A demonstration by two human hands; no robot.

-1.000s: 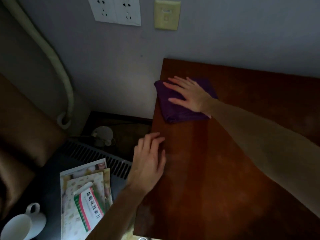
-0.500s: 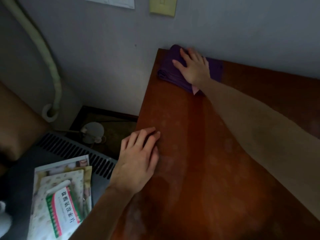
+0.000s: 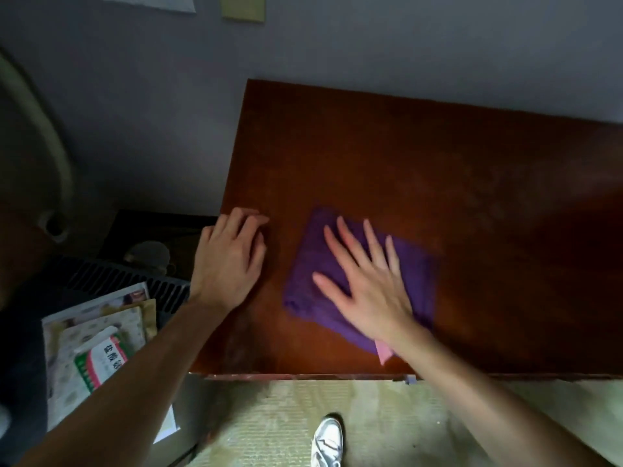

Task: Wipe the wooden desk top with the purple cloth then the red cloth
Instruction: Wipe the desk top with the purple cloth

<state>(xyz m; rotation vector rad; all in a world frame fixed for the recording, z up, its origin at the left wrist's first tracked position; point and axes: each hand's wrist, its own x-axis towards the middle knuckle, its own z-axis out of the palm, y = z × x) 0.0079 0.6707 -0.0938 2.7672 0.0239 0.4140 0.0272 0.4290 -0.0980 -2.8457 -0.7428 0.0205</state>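
Note:
The folded purple cloth (image 3: 414, 274) lies flat on the reddish wooden desk top (image 3: 421, 156), near its front left part. My right hand (image 3: 367, 281) presses on the cloth with fingers spread straight. A pink tag (image 3: 384, 353) sticks out from under my wrist at the cloth's near edge. My left hand (image 3: 231, 261) rests on the desk's left edge, fingers loosely bent, holding nothing. No red cloth is in sight.
The desk stands against a grey wall (image 3: 371, 45). To its left, lower down, sit a dark vented unit (image 3: 135, 281) and a stack of printed packets (image 3: 97, 348). A pale pipe (image 3: 50, 146) curves down the wall. My shoe (image 3: 327, 439) shows on the woven floor mat.
My right hand has pulled the purple cloth from the desk's far left corner toward the front edge. My view has tilted down; the left hand stays on the left edge.

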